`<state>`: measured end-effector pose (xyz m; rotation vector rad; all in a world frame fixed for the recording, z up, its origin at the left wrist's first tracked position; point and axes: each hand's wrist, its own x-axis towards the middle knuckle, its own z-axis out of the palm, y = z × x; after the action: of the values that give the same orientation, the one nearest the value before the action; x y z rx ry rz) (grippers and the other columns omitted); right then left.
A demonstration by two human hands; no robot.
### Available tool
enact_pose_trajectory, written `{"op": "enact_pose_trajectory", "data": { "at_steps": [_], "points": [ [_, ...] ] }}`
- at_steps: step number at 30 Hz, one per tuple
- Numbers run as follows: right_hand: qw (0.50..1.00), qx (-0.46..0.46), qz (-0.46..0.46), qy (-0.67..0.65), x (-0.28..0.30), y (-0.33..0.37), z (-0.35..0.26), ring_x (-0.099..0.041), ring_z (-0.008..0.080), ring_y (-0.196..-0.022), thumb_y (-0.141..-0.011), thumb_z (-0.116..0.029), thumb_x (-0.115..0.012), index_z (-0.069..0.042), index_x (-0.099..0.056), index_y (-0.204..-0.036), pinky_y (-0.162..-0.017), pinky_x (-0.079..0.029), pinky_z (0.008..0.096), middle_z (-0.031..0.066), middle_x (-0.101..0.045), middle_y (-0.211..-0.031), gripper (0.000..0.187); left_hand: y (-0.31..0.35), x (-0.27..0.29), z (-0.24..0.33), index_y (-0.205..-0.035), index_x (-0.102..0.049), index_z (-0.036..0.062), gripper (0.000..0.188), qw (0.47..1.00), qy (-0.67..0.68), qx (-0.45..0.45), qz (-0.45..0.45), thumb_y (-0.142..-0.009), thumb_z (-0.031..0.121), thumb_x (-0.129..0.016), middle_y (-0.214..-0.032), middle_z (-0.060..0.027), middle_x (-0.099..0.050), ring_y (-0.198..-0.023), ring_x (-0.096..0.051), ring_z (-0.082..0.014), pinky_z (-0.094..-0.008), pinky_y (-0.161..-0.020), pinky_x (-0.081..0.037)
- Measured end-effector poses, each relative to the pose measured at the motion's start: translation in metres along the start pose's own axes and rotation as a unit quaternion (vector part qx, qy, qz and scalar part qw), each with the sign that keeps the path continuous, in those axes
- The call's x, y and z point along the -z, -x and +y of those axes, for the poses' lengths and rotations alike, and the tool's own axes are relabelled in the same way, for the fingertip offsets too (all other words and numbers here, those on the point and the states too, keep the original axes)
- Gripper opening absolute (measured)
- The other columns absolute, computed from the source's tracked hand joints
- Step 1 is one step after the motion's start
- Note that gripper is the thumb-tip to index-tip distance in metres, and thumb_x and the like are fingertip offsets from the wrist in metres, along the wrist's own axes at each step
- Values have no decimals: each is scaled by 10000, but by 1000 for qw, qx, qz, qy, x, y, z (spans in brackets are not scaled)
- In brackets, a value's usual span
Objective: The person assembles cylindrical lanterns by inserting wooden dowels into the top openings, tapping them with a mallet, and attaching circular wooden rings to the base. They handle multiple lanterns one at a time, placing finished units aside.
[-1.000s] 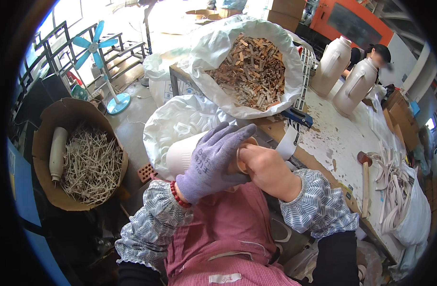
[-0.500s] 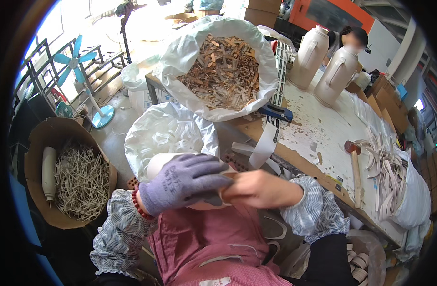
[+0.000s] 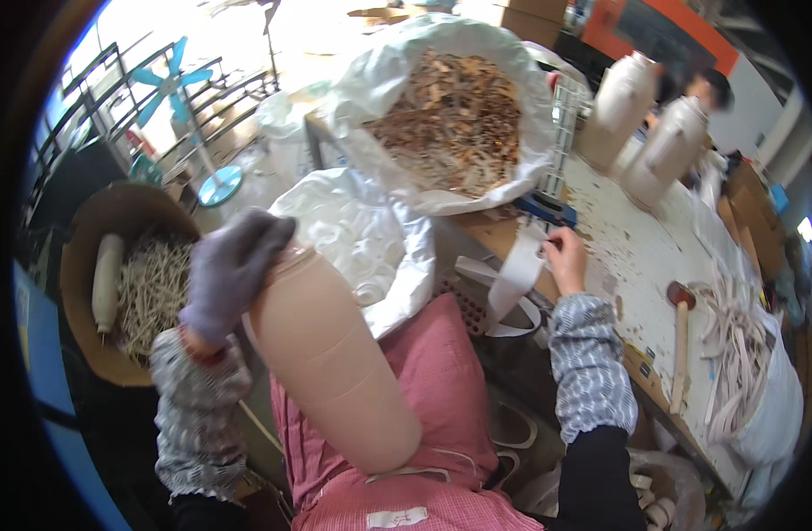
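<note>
My left hand (image 3: 233,273), in a purple-grey glove, grips the neck end of a beige thermos flask body (image 3: 335,367). The flask leans across my lap, its base against my pink apron (image 3: 433,354). At the table's near edge, my bare right hand (image 3: 567,257) has its fingers pinched at a curled white strip (image 3: 516,270) that hangs over the edge. Just beyond that hand lies a blue tool or holder (image 3: 546,210), too blurred to name exactly.
Scraps fill a large white sack (image 3: 353,93); a smaller sack of clear rings (image 3: 415,239) stands nearer. On the left are a carton (image 3: 78,292) of thin sticks and a blue fan (image 3: 169,86). The table (image 3: 632,265) bears two flasks (image 3: 663,159), a mallet (image 3: 680,336) and beige strips (image 3: 738,354).
My hands have parted. The left has swung the flask down and left, base toward me; the right has moved from the flask to the white strip at the table edge. The view has shifted.
</note>
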<state>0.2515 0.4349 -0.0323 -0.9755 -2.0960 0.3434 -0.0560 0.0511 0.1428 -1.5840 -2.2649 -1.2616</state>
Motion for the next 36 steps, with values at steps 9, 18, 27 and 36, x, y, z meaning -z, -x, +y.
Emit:
{"op": "enact_pose_trajectory", "data": {
  "at_steps": [9,18,27,36],
  "points": [
    [991,121,-33,48,25,75,-128,-525,286,-964,-748,-71,-713,-52,-625,-777,-864,-413,398,76,-606,-935,94,80,-49,-105,-1399,-454,63,732,924,279,208,-158,-810,355,-774,-1449,-169,-396,-1324,-407,-275,-375,-1101,-345],
    [773,-190,-334,-505,-61,181,-276,-488,138,-949,-820,-102,-729,-38,-666,-814,-855,-391,278,11,-559,-963,90,105,-53,-111,-1440,-428,115,759,940,282,103,-164,-790,256,-795,-1593,-133,-141,-1477,-117,-284,-417,-1178,-183],
    [848,-147,-256,-440,-70,194,-291,-479,88,-873,-852,-52,-687,-22,-637,-816,-826,-389,229,4,-503,-953,68,112,-56,-113,-1298,-606,142,533,956,228,42,-182,-813,294,-766,-1550,-173,-261,-1432,-254,-341,-438,-1142,-269],
    [856,-143,-241,-435,-84,198,-278,-505,180,-932,-821,-99,-721,-17,-651,-868,-863,-413,323,62,-541,-969,118,116,-61,-105,-1343,-515,120,833,977,143,-5,-160,-639,371,-881,-1487,-190,-338,-1404,-282,-378,-471,-1130,-286]
  ]
}}
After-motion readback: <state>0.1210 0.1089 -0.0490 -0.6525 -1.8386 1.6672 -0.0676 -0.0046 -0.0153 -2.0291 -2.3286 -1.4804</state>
